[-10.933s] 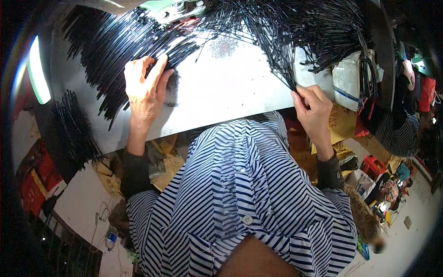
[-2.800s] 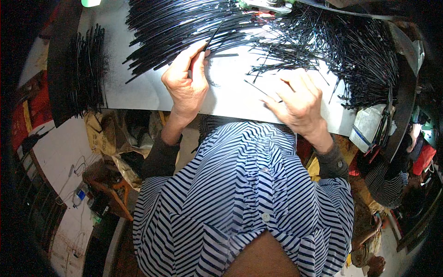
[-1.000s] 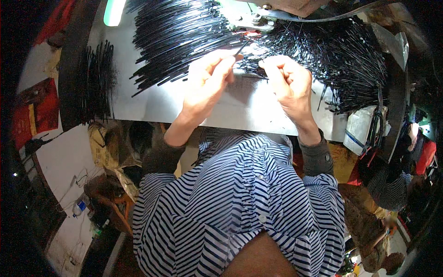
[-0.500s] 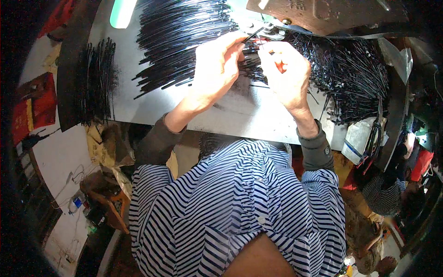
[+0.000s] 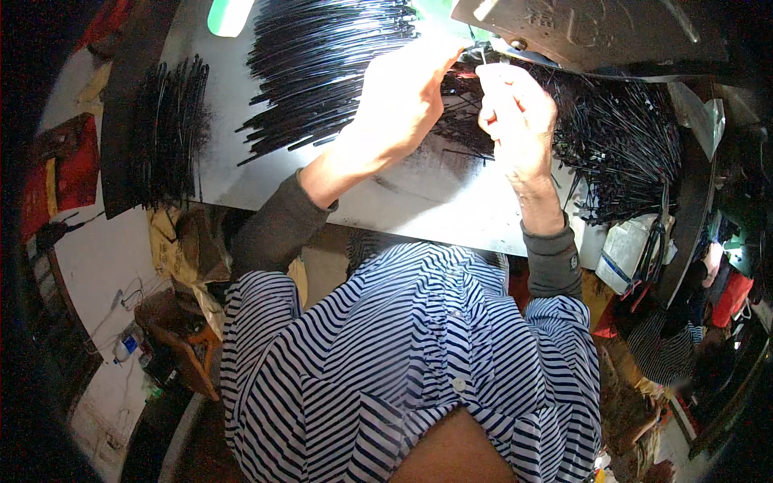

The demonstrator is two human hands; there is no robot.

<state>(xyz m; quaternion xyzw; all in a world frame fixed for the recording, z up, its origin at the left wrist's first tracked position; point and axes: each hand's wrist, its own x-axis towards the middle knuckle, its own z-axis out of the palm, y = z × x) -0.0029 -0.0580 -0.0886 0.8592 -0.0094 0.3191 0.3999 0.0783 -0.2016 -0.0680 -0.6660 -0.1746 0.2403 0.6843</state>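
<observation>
My left hand [image 5: 403, 101], brightly lit, is closed in a pinch at the machine's edge. A short dark end of a thin black wire [image 5: 477, 47] shows at its fingertips. Just to the right, my right hand [image 5: 522, 117] is also pinched, its fingertips raised beside that wire end. A thin pale strand seems to stand at its fingertips, too small to name. Left of my hands lies a wide layer of black wires [image 5: 310, 80] on the grey metal tabletop [image 5: 354, 193]. A tangled heap of black wires [image 5: 624, 153] lies to the right.
A brown metal machine housing [image 5: 596, 36] overhangs the far right of the tabletop, close above my hands. A smaller bundle of black wires [image 5: 173, 133] lies at the left edge. A green-white lamp [image 5: 231, 14] glows at the top. A pale box [image 5: 632, 245] is at the right front edge.
Both hands have moved away from me and slightly right, to the machine's edge. The black wire in my left hand has gone with it, and less of it shows.
</observation>
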